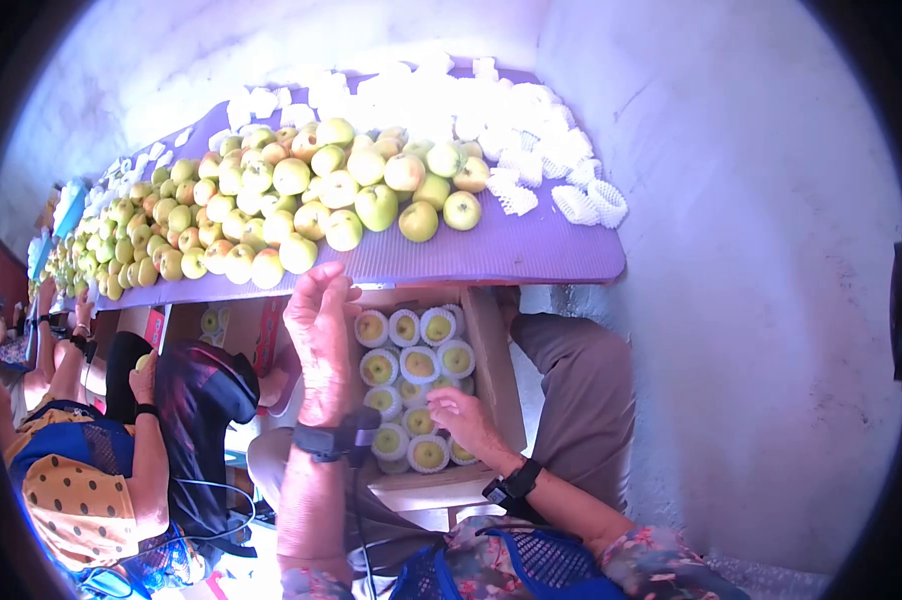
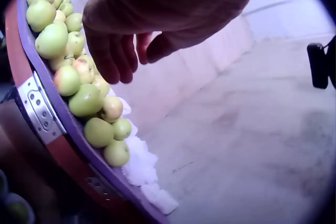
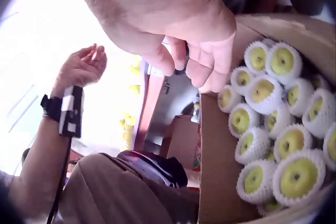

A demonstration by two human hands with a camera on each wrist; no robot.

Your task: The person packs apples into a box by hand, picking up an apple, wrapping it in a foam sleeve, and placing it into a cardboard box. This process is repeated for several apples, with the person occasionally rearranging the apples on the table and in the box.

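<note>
My left hand [image 1: 321,325] is raised near the front edge of the purple-covered table, its fingers loosely bent and nothing held. In the left wrist view the left hand [image 2: 163,22] hangs over the apples [image 2: 86,99] with thumb and fingers apart from them. My right hand [image 1: 466,422] hovers over the cardboard box [image 1: 496,380] on the near side of the table, also holding nothing. Inside that box are several green-yellow apples in white foam nets [image 1: 429,455]. The right wrist view shows the right hand [image 3: 168,19] with loosely bent fingers beside the netted apples [image 3: 262,90].
A long heap of loose apples [image 1: 291,178] covers much of the purple mat [image 1: 531,250]. White foam nets [image 1: 516,130] are piled at its back and right. A wall [image 1: 731,250] stands on the right. Another person [image 1: 81,480] sits at the left, holding an apple.
</note>
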